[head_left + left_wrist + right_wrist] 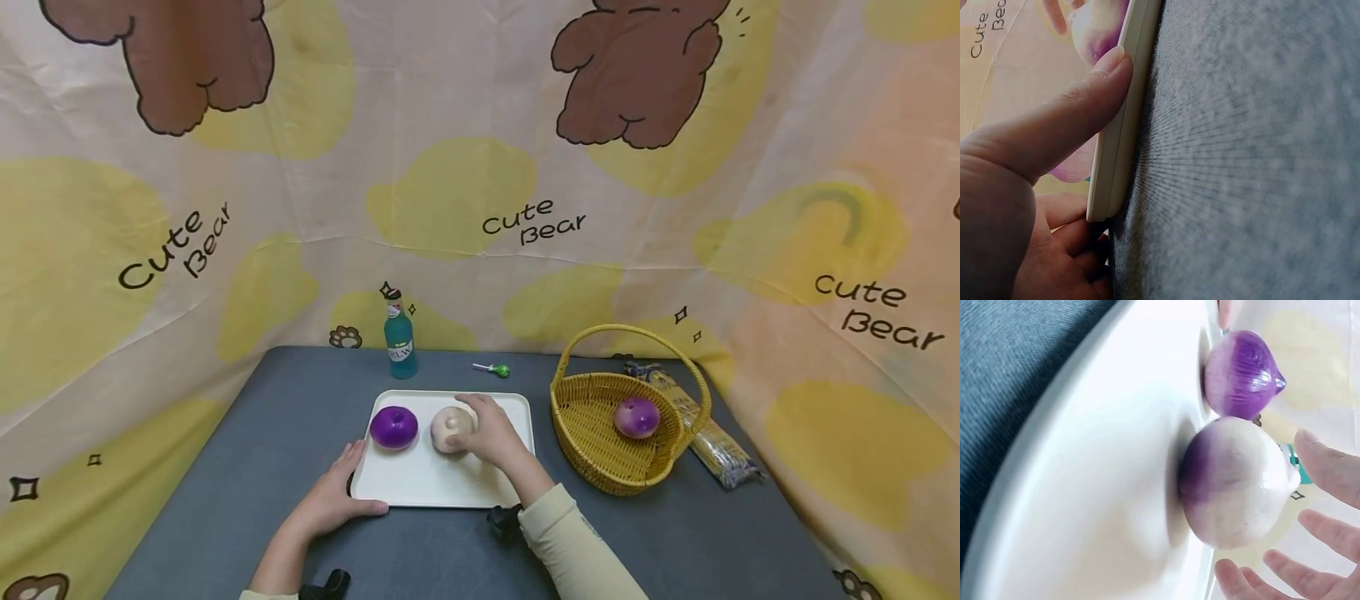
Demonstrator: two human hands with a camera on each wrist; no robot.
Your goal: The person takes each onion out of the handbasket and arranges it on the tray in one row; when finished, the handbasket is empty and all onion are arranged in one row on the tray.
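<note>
A white tray (420,487) lies on the table, with my left hand (330,492) holding its front left corner. The thumb (1110,75) presses the front rim in the left wrist view, and the fingers lie along the left side. On the tray sit a purple onion (393,427) at the left and a white onion with a purple base (1235,484) to its right. My right hand (491,433) is around the white onion, its fingers (1329,534) spread; in the right wrist view they stand apart from its surface.
Right of the tray stands a yellow wicker basket (592,471) holding a purple-and-white onion (637,417). A clear-wrapped package (723,454) lies behind the basket and to its right. Behind the tray are a blue bottle (401,337) and a green lollipop (500,370).
</note>
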